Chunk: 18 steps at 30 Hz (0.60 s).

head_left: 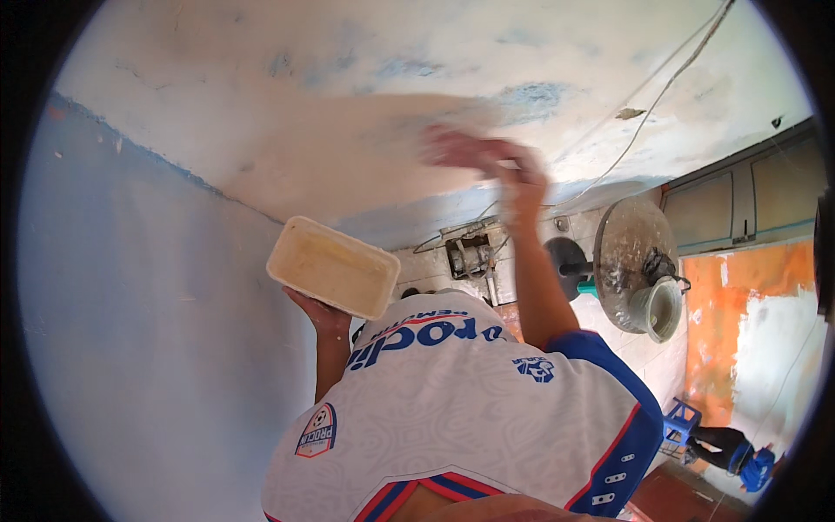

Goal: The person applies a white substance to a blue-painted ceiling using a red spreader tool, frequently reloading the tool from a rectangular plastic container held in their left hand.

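My left hand [323,315] grips a white rectangular plastic tub [335,261] by its near side and underside, and most of its fingers are hidden behind it. The inside of the tub is coated with a pale, cream-coloured smear. My right hand [522,184] is raised to the wall [348,148] and smeared by motion. Its fingers close round a flat reddish thing [457,148], too blurred to name for certain, which lies at or close to the wall. Whitish patches and worn blue spots cover that wall.
A blue wall [165,287] meets the whitish one at my left. Loose cables [648,117] hang across the wall. At the right are a round table [631,252] with a bucket [663,311] on it, grey cabinets [765,200], a blue stool [680,422] and another person [731,451].
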Motion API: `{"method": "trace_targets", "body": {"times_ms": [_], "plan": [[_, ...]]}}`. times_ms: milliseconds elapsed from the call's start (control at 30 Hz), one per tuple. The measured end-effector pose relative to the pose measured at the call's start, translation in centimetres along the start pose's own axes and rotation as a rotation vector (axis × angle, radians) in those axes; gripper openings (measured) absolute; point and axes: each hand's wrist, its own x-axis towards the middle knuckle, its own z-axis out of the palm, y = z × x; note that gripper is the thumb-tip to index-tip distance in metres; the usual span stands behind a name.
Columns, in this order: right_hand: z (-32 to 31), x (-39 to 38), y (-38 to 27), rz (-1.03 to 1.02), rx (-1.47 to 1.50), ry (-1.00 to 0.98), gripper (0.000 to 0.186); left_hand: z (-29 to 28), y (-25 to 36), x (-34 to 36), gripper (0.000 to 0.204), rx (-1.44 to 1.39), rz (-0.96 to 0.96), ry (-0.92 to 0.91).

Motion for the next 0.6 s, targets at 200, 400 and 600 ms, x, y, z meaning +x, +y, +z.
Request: {"method": "trace_targets", "body": {"times_ms": [200,400,600], "plan": [[-0.7,4.5,5.0,-0.240,-0.395,0.311,0.030,0.0,1.0,1.2,0.067,-0.013,-0.014,-0.098],[-7.2,2.1,-4.0,-0.287,-0.284,0.546,0.011,-1.8,1.9,1.3,0.071,0.004,-0.006,-0.120],[6.4,-2.3,3.1,0.027,-0.144,-0.159,0.022,-3.9,1.9,1.8,0.075,-0.009,-0.067,-0.065]]}}
